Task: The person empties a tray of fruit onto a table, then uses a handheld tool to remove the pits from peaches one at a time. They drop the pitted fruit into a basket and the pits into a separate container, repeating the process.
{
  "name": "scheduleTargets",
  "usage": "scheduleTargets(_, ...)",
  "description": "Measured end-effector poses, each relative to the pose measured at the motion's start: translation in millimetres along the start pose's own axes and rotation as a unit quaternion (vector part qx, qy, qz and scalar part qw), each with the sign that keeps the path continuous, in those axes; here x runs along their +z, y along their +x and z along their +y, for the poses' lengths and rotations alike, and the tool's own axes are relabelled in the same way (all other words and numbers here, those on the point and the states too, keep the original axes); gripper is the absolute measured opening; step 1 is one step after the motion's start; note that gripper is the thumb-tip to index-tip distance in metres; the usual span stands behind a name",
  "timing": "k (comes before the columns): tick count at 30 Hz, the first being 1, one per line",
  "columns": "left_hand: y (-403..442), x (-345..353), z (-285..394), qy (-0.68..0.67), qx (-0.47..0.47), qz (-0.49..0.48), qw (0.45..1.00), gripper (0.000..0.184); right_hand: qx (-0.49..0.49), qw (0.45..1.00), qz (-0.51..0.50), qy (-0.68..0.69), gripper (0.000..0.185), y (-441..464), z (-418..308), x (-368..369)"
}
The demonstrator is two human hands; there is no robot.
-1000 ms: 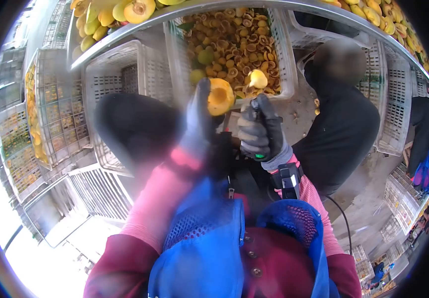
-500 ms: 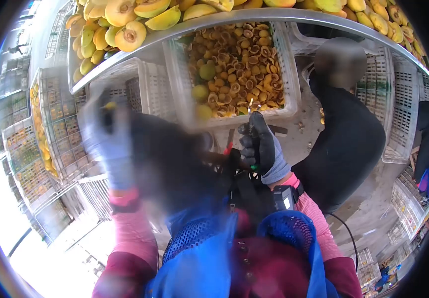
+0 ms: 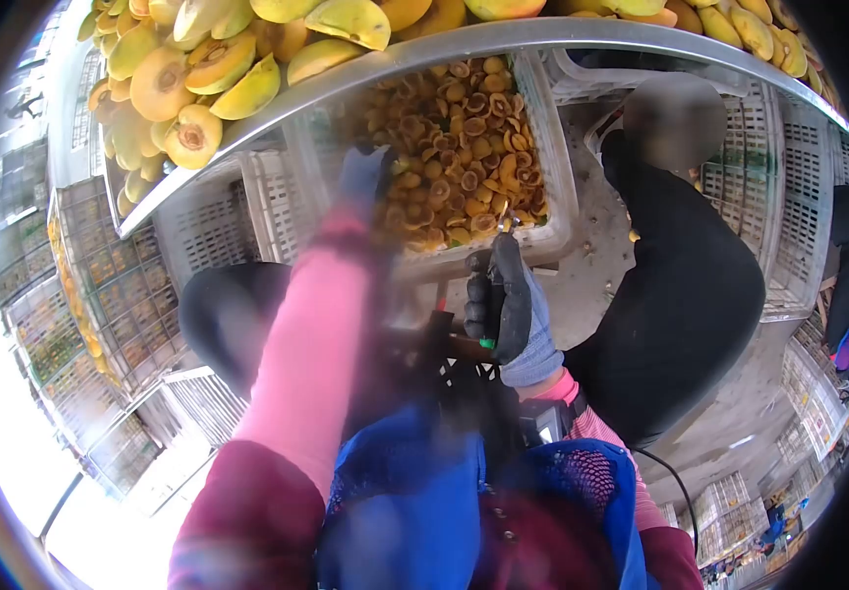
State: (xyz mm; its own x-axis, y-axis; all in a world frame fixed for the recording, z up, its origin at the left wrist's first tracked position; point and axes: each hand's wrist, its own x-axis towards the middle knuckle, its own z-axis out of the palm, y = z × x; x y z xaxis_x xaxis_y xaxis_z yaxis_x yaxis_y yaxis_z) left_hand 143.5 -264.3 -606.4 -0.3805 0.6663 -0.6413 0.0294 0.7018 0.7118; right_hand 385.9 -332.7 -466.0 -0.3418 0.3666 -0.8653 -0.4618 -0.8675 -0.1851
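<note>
My right hand, in a grey glove with black-coated fingers, is closed around a small tool with a curved metal tip; a bit of green shows at its lower end. That tip stands over the near rim of a white plastic crate. Brown-orange hollow fruit pieces fill the crate. My left hand, gloved alike, reaches over the crate's left side. Motion smears its fingers, so its grip and anything in it are unclear. Halved yellow fruit lies heaped on a metal-rimmed tray above the crate.
Stacked plastic crates stand on the left, some with yellow fruit. More white crates are on the right. A dark-clothed leg extends beside my right arm. A black cable hangs near my right sleeve.
My left hand has swung from the far left, below the tray, rightward to over the crate. My right hand stays closed on the tool, almost in place. The view has shifted slightly.
</note>
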Motion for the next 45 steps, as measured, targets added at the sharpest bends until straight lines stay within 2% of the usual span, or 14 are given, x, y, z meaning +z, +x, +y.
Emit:
scheduleTargets(1, -10, -3, -6, -0.136, 0.032, -0.031, 0.990, 0.045, -0.003, 1.000, -0.008, 0.000, 0.043, 1, -2, 2)
scheduleTargets(7, -177, 28, 91, -0.136, 0.196, -0.099, 0.966, 0.042, -0.208, 0.955, -0.059, -0.204, 0.029, -11, 9, 15)
scheduleTargets(11, -213, 17, 91, -0.327, 0.028, -0.105, 0.939, 0.035, -0.365, 0.824, -0.064, -0.429, 0.027, -29, 17, 13)
scheduleTargets(13, -213, 15, 76, -0.064, 0.246, -0.052, 0.966, 0.027, -0.380, 0.791, -0.075, -0.474, 0.024, -35, 21, 14)
scheduleTargets(16, -209, 14, 57, 0.208, 0.502, 0.070, 0.837, 0.029, -0.485, 0.731, -0.060, -0.476, 0.022, -40, 28, 13)
scheduleTargets(19, -215, 26, 52, 0.089, 0.429, 0.087, 0.895, 0.033, -0.498, 0.713, -0.036, -0.492, 0.023, -45, 30, 12)
scheduleTargets(21, -225, 30, 55, -0.061, 0.279, 0.061, 0.956, 0.036, -0.435, 0.753, -0.037, -0.492, 0.024, -48, 30, 12)
scheduleTargets(23, -227, 27, 55, 0.051, 0.401, 0.104, 0.909, 0.034, -0.417, 0.764, -0.029, -0.492, 0.026, -47, 36, 11)
scheduleTargets(25, -234, 31, 61, -0.059, 0.340, 0.070, 0.936, 0.033, -0.446, 0.747, -0.009, -0.493, 0.029, -38, 47, 5)
scheduleTargets(28, -233, 32, 52, -0.030, 0.382, 0.100, 0.918, 0.032, -0.481, 0.730, -0.030, -0.485, 0.034, -37, 50, 2)
scheduleTargets(39, -218, 19, 32, -0.011, 0.316, -0.017, 0.948, 0.025, -0.246, 0.799, -0.096, -0.541, 0.040, -31, 49, -18)
scheduleTargets(41, -218, 16, 34, -0.027, 0.247, -0.072, 0.966, 0.022, -0.264, 0.776, -0.133, -0.557, 0.038, -30, 49, -24)
scheduleTargets(42, -218, 15, 33, 0.009, 0.291, -0.067, 0.954, 0.022, -0.312, 0.747, -0.166, -0.562, 0.037, -29, 50, -29)
scheduleTargets(45, -218, 19, 25, -0.021, 0.295, -0.051, 0.954, 0.022, -0.205, 0.861, -0.177, -0.430, 0.037, -41, 46, -15)
